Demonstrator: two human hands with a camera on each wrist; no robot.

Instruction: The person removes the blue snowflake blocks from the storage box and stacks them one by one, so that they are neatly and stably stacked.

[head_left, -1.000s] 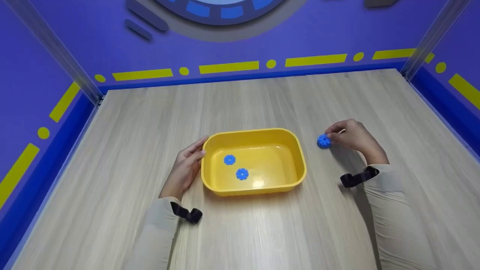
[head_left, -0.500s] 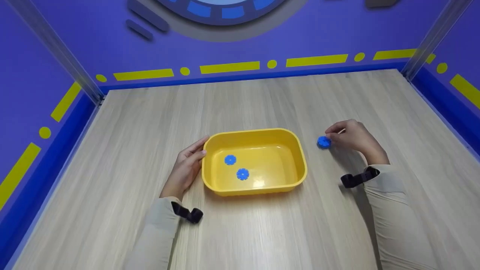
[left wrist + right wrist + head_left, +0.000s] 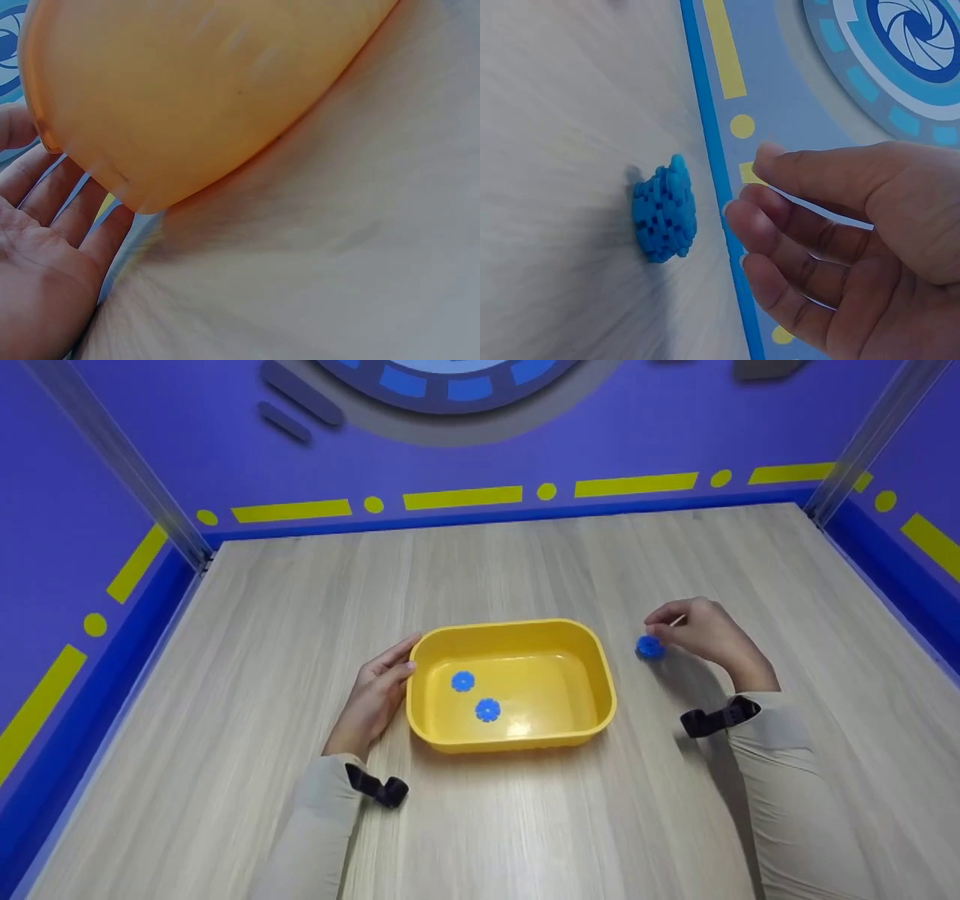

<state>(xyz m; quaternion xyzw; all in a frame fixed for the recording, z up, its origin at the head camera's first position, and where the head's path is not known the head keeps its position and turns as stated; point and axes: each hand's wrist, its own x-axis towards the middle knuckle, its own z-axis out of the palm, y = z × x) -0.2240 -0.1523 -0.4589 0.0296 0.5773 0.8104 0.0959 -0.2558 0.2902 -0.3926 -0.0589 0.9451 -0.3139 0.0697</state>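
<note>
My left hand [image 3: 373, 690] holds the left end of the yellow tub [image 3: 511, 740], its thumb at the rim and its fingers against the outer wall. Inside the tub, two blue snowflake discs, an upper one [image 3: 463, 682] and a lower one [image 3: 487, 710], lie flat on the floor. To the right of the tub stands a small stack of blue snowflake discs [image 3: 662, 214] on the table. Beside that stack hovers my right hand [image 3: 701, 631]. In the right wrist view its thumb and fingers are bent loosely, apart from the stack, with nothing between them.
The wood-grain table [image 3: 525, 825] lies under everything. Purple-blue panels with yellow marks, such as the back wall [image 3: 487, 457], enclose its back and both sides. Black wrist straps with cameras, like the right one [image 3: 716, 718], sit over the beige sleeves.
My right fingertips, earlier at the edge of the stack's top disc, have come off it and shifted slightly left. The left hand and tub keep their places; the view tilts a little.
</note>
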